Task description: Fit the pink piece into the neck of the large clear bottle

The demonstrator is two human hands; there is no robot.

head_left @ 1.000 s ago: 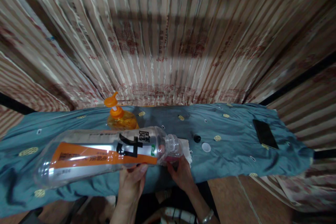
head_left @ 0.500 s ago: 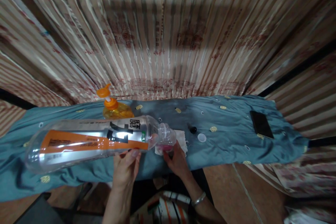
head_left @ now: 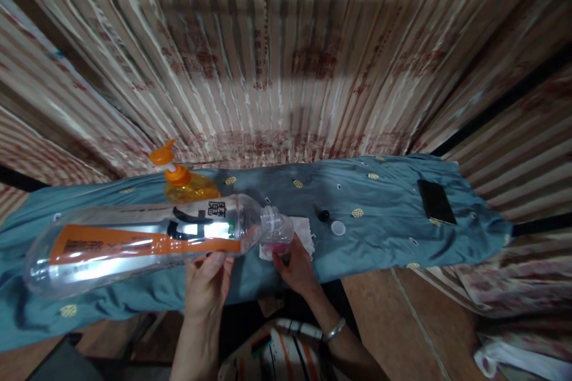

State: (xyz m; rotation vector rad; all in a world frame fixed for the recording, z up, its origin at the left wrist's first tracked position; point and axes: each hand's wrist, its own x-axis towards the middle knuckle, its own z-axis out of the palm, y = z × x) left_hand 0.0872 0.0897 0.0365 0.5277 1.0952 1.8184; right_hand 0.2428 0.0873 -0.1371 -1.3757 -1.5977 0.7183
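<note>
A large clear plastic bottle [head_left: 143, 238] with an orange and silver label lies almost level, its neck pointing right. My left hand [head_left: 208, 280] is closed around it from below, thumb against the label. At the bottle's mouth is a small clear container [head_left: 286, 227] with something pink low in it. My right hand [head_left: 295, 268] is closed on this container, fingers at its lower side. How far the bottle's mouth reaches into the container, I cannot tell. A white cloth or tissue [head_left: 305, 232] lies beneath, partly covered by my right hand.
Behind the bottle stands a pump bottle [head_left: 192, 186] of yellow liquid with an orange top. Right of my hands lie a small black object [head_left: 324, 215] and a white round cap [head_left: 338, 227]. A dark flat rectangular object [head_left: 437, 201] rests farther right on the blue-green tablecloth [head_left: 379, 244]. Curtains hang behind.
The whole scene has shifted slightly left in view as the camera turned. Both hands keep their hold, and the bottle and small container remain together at the mouth.
</note>
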